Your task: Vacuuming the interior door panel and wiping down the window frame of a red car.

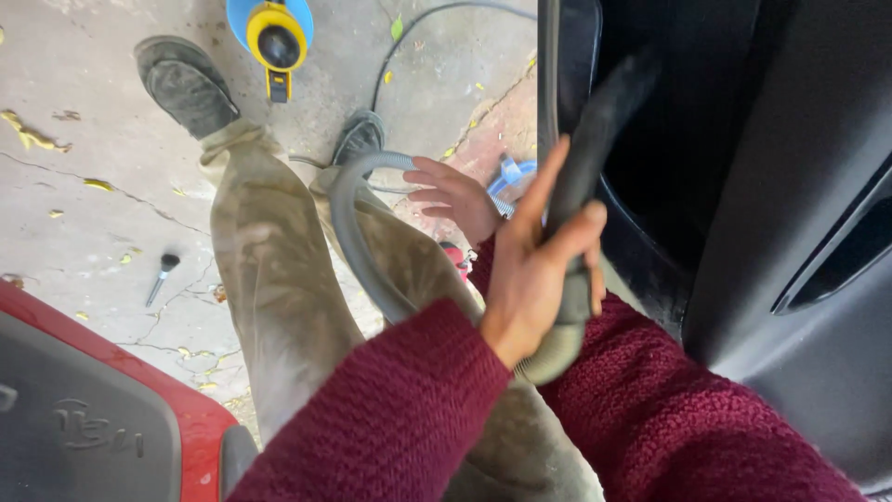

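Observation:
My left hand [531, 270], in a maroon knitted sleeve, is closed around a black vacuum nozzle [595, 121]. The nozzle points up into a dark gap in a black car door panel [799, 186]. A grey ribbed hose [358, 242] loops from the nozzle's base over my khaki trousers [279, 279]. My right hand [455, 197] reaches under my left arm, fingers spread, right beside the top of the hose loop and holding nothing. A blue object [514, 173] shows just behind it, mostly hidden.
A yellow and blue vacuum cleaner [271, 35] stands on the cracked concrete ground beyond my shoes, with a dark cable [409, 37] beside it. A small brush [162, 275] lies at the left. A red car body with a grey panel [84, 409] fills the bottom left.

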